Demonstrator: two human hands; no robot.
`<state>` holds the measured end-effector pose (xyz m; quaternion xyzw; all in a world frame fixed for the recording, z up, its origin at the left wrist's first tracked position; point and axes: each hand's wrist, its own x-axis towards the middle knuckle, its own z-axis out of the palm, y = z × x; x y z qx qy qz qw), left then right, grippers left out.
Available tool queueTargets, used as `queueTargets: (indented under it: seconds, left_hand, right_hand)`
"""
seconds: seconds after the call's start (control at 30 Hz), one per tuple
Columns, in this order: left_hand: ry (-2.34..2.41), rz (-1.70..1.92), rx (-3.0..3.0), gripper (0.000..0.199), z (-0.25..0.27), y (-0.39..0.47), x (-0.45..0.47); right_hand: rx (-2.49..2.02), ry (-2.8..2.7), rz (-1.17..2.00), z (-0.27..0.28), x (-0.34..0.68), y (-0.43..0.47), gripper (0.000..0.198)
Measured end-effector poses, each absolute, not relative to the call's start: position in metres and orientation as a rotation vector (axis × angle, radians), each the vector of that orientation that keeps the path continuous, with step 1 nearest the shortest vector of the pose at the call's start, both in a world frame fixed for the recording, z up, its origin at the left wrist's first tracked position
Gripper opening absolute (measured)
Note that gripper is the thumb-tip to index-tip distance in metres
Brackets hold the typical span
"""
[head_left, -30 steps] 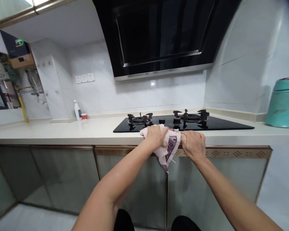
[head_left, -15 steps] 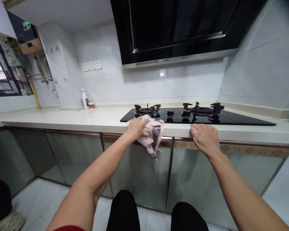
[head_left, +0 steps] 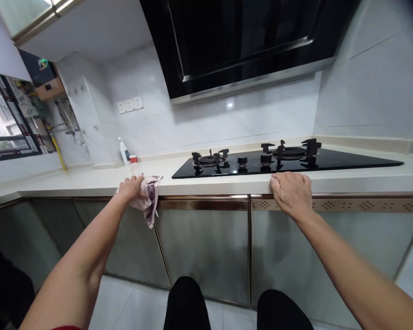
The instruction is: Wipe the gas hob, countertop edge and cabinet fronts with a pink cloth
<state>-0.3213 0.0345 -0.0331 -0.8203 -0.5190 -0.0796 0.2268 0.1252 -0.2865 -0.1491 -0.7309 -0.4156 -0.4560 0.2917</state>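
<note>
My left hand (head_left: pixel 130 189) is closed on a pale pink cloth (head_left: pixel 149 201) with a purple pattern. It presses the cloth on the front edge of the white countertop (head_left: pixel 199 185), left of the stove, and part of the cloth hangs down over the edge. Farther right, my right hand (head_left: pixel 293 191) is curled over the same edge, just in front of the black gas stove (head_left: pixel 344 161); its fingertips are partly hidden. The stove has two burners and black knobs (head_left: pixel 265 159) near its front.
A white bottle (head_left: pixel 124 151) and a small red-and-white tub (head_left: pixel 133 159) stand against the back wall. Overhead slopes a black range hood (head_left: pixel 248 41). Cabinet doors (head_left: pixel 203 247) lie below the counter. A person's dark clothing (head_left: pixel 7 284) shows at lower left.
My left hand has slid left along the counter edge with the cloth, away from the stove. My right hand stays in place on the edge. The view has tilted slightly.
</note>
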Motion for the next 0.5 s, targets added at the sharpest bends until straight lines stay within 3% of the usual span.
queueTargets:
  seconds: [0.2, 0.5]
  left_hand:
    - [-1.164, -0.338, -2.341, 0.079, -0.039, 0.008, -0.288]
    - [-0.502, -0.56, -2.577, 0.076, -0.058, -0.104, -0.136]
  right_hand:
    - [-2.012, -1.046, -1.222, -0.145, 0.119, -0.281, 0.046]
    - [-2.01, -1.05, -1.286, -0.146, 0.118, -0.283, 0.05]
